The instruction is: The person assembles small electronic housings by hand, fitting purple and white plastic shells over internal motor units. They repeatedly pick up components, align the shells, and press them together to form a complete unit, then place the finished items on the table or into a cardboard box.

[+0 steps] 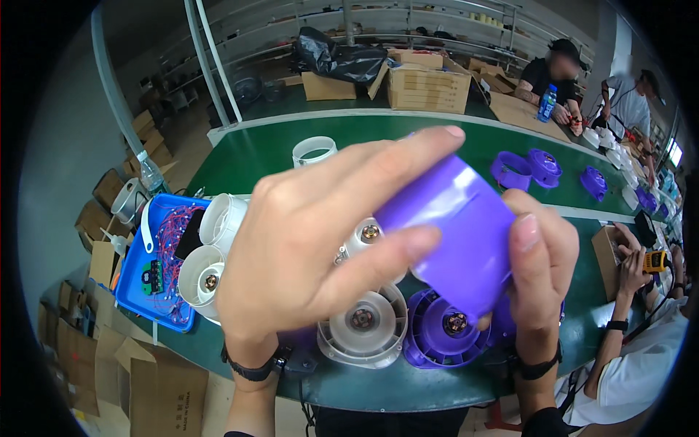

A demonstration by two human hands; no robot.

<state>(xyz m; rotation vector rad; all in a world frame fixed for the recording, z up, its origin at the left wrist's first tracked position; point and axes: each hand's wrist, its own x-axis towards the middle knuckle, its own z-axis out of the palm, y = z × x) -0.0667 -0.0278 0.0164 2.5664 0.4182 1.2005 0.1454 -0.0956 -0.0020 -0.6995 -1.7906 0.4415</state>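
A glossy purple plastic cylinder [455,229] is held up above the bench in both hands. My left hand [298,226] grips its left side between thumb and fingers. My right hand [542,255] clasps its right edge, fingers curled and partly hidden behind it. Below lie a white fan housing [393,342] with a motor at its centre and a purple fan housing [419,346] of similar shape. Another white part with a motor [357,244] is half hidden behind my left hand. Beside that hand stand two white round housings [231,211], the nearer one showing a motor.
A blue tray [129,273] holds red wires and green circuit boards at the left. Beyond are a white ring [299,154], purple housings [545,171] and cardboard boxes [429,91]. A co-worker's hands [632,266] at right hold a yellow device. Another person sits across the bench.
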